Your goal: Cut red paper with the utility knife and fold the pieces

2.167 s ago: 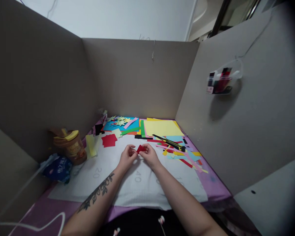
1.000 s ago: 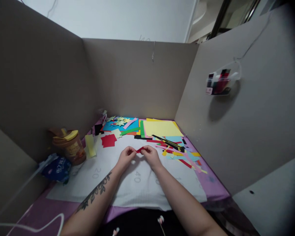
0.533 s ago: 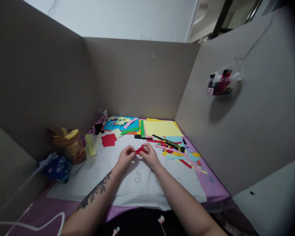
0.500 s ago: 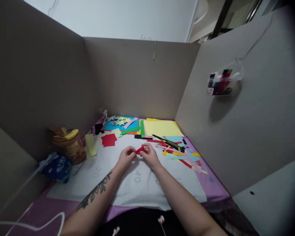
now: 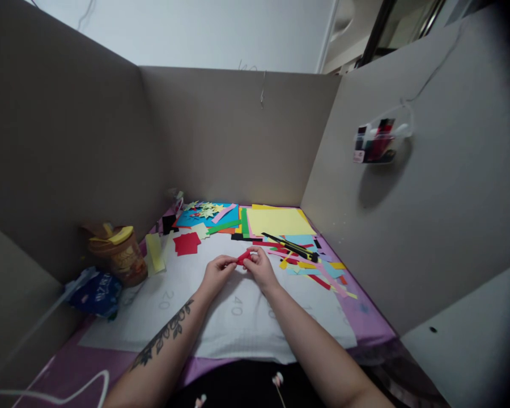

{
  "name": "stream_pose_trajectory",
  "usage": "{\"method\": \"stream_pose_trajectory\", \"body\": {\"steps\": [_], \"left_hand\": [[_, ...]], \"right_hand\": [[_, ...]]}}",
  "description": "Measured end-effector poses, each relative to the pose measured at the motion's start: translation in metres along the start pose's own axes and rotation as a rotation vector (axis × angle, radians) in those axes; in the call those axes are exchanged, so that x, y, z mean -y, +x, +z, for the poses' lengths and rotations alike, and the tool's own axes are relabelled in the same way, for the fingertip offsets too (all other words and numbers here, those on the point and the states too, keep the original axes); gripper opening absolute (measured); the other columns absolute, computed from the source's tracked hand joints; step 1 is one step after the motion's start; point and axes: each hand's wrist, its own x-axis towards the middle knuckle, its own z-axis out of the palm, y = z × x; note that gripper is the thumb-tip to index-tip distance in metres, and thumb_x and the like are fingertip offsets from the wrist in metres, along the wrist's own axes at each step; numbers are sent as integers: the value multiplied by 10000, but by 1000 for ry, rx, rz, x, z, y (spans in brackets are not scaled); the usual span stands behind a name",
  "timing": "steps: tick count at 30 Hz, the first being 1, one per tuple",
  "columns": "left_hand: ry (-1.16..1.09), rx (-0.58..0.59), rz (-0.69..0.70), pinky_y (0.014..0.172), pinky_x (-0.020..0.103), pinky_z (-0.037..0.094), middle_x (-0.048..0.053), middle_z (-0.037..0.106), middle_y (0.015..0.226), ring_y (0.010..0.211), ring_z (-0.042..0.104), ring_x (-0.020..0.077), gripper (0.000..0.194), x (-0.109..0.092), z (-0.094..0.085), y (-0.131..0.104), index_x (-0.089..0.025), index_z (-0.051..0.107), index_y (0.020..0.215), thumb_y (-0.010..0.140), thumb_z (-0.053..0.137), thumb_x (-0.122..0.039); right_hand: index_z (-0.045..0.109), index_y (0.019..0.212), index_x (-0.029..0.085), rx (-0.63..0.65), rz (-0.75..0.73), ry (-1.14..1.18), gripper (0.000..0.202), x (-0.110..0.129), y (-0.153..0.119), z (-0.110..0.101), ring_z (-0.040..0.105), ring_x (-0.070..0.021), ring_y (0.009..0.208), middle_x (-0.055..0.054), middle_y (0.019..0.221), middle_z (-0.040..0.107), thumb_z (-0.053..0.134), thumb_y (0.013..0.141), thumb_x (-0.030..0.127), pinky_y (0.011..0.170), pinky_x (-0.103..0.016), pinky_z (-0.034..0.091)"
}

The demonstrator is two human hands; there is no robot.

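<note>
A small folded piece of red paper [image 5: 243, 258] is held between my two hands above the white mat [image 5: 204, 317]. My left hand [image 5: 218, 273] pinches its left edge with thumb and fingertips. On the other side, my right hand [image 5: 259, 267] grips it with thumb and bent fingers. The fingertips cover part of the paper. Left of the hands lies a small stack of red paper squares [image 5: 187, 243]. To the right, black-and-yellow scissors or a similar tool [image 5: 293, 247] rest on coloured paper strips [image 5: 323, 277].
Behind the hands are yellow sheets [image 5: 280, 221] and a blue sheet [image 5: 187, 217] bearing paper stars [image 5: 208, 212]. A brown tub [image 5: 125, 258] and a blue packet [image 5: 96, 293] stand at the left. Grey panels [image 5: 238, 130] enclose the table; a clear container [image 5: 378, 144] hangs on the right one.
My left fingers have straightened a little along the red paper's left edge. The paper stays between both hands, slightly turned. The whole view has shifted slightly.
</note>
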Motion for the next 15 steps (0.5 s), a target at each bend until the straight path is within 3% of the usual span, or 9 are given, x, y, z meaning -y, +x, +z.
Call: {"method": "stream_pose_trajectory", "body": {"steps": [6,15], "left_hand": [[-30,-23,-92,601,255,447,45,679,717,646,595,162,224,4,1,0,-140,692,861,725,607,-295],[-82,-19,-137,595,230,434,34,676,714,648,587,145,225,6,2,1,-143,693,848,704,625,-301]], "right_hand": [[440,1030,232,52,-40,32,441,-2,-2,2,581,-124,634,38,747,631,647,646,168,600,-240,423],[443,1067,234,61,-55,-49,474,1,-4,4,585,-129,672,33,783,624,625,643,125,633,-249,429]]}}
